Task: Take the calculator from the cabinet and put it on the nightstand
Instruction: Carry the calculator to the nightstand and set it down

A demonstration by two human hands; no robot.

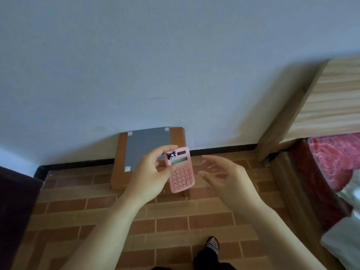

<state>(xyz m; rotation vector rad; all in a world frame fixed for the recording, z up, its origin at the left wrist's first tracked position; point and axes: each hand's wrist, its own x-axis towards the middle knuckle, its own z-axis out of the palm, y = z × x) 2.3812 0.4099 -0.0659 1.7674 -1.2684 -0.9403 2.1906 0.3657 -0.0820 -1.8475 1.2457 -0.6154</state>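
Observation:
A pink calculator (181,172) with a small black cartoon figure at its top left hangs in the air, keys facing me. My left hand (151,176) grips its left edge between thumb and fingers. My right hand (224,174) hovers just to the right of it, fingers spread, not touching it. Below and behind the calculator stands a low brown wooden nightstand (118,164) against the wall, with a grey mat (148,145) taped on its top. The cabinet is out of view.
A wooden bed headboard (311,106) and a bed with a red patterned cover (337,158) fill the right side. A dark piece of furniture (13,211) stands at the left edge. The floor (171,223) is brick-patterned; my foot (212,245) shows at the bottom.

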